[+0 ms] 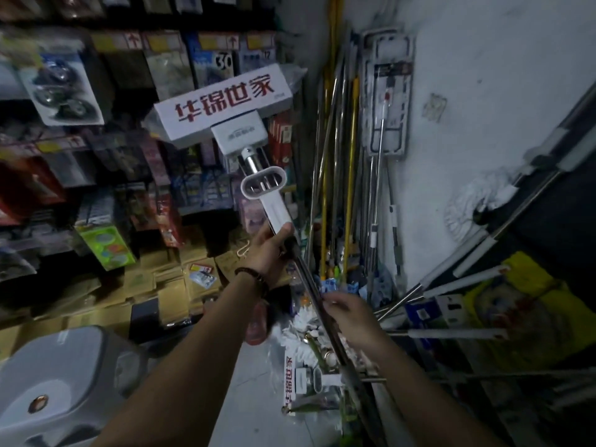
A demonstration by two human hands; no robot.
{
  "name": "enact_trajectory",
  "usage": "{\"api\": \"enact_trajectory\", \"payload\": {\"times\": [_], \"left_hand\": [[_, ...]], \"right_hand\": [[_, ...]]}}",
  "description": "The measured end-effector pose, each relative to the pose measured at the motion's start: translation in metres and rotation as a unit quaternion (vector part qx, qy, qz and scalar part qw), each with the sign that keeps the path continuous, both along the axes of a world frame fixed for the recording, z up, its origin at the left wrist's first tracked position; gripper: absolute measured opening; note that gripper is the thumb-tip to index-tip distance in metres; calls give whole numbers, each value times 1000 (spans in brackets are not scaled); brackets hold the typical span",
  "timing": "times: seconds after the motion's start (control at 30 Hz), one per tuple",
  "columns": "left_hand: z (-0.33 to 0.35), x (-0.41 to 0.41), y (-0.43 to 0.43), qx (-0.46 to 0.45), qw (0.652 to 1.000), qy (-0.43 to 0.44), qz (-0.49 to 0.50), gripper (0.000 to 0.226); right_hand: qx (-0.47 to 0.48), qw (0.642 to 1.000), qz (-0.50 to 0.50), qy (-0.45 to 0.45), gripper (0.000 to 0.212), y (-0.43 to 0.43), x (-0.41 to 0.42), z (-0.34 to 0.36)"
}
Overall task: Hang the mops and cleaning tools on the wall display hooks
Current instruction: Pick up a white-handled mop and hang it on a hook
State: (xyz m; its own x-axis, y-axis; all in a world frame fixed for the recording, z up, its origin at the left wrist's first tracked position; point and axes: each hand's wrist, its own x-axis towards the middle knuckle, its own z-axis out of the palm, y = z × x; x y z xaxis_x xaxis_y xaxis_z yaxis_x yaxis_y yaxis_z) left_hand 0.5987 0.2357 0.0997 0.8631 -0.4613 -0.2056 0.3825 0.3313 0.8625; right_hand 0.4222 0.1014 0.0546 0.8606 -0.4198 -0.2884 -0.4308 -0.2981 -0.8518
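Cramped shop: packaged goods (135,130), price-tagged shelves (129,40).

both forearms are bare, with no sleeves showing anywhere up to the bottom edge of the view. the left hand (269,250) has a bracelet (254,279) of dark round beads around the wrist, just behind the fingers (283,232) and palm; the beads look glossy and close-set. the right hand (350,312) wears nothing: no ring, watch or band shows on its fingers or wrist. no gloves on either hand.
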Motion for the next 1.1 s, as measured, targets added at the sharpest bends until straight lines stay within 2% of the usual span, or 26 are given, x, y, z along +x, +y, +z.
{"api": "enact_trajectory", "payload": {"times": [0.1,0.27,0.33,0.43,0.63,0.8,0.93,1.1], "left_hand": [[18,-14,-19,6,998,-58,-32,26],[62,-44,-57,-29,988,-122,-91,31],[83,-56,-77,-45,983,-137,-109,33],[117,-73,-108,-71,973,-173,-134,34],[184,-95,-171,-103,954,-231,-161,31],[240,-108,-216,-108,952,-255,-132,32],[291,-113,-238,-153,943,-282,-91,30],[341,-114,-255,-193,926,-304,-111,28]], "right_hand": [[-1,997,-26,-74,28,-19,22,42],[-20,981,-55,-186,47,-52,44,133],[-40,973,-46,-224,45,-67,44,169],[-80,958,-29,-272,31,-92,36,219],[-175,944,-34,-279,23,-153,7,302],[-249,926,-57,-278,6,-190,-17,360],[-279,916,-67,-281,7,-202,-28,390],[-297,891,-106,-327,13,-212,-38,429]]}}
